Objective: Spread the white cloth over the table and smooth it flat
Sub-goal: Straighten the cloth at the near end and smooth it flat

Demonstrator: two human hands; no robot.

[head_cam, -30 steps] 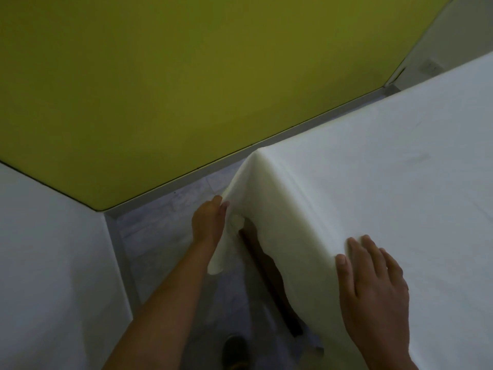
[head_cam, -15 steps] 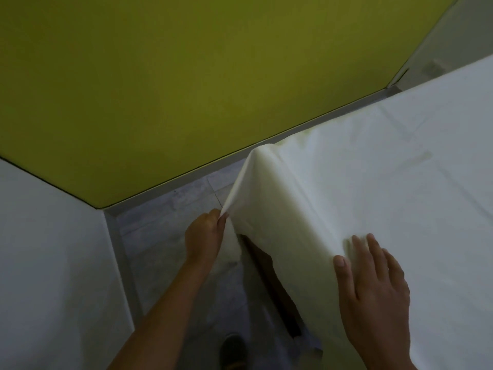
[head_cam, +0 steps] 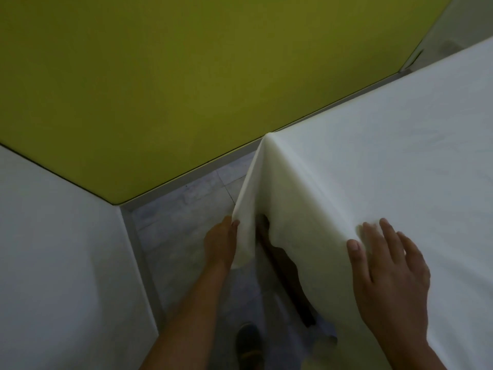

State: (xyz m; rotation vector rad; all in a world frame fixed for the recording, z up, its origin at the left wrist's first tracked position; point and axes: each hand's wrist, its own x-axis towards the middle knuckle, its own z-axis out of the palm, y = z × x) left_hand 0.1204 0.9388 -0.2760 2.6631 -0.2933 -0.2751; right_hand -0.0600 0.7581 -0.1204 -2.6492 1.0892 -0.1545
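Observation:
The white cloth [head_cam: 373, 156] covers the table on the right and drapes over its near-left corner. My left hand [head_cam: 220, 243] pinches the hanging corner flap of the cloth below the table edge, beside the dark table leg [head_cam: 286, 279]. My right hand [head_cam: 389, 276] lies flat, fingers spread, on the cloth at the table's front edge, with a small ridge of fabric under its fingertips. The tabletop itself is hidden under the cloth.
A yellow-green wall [head_cam: 186, 76] stands behind, and a white wall [head_cam: 58, 263] closes the left side. Grey floor tiles [head_cam: 186, 236] fill the narrow gap between wall and table. My dark shoe [head_cam: 249, 345] shows on the floor below.
My left hand has shifted slightly along the hanging corner flap, drawing it down and tighter. The right hand stays pressed on the cloth; a small ridge has gathered under its fingers.

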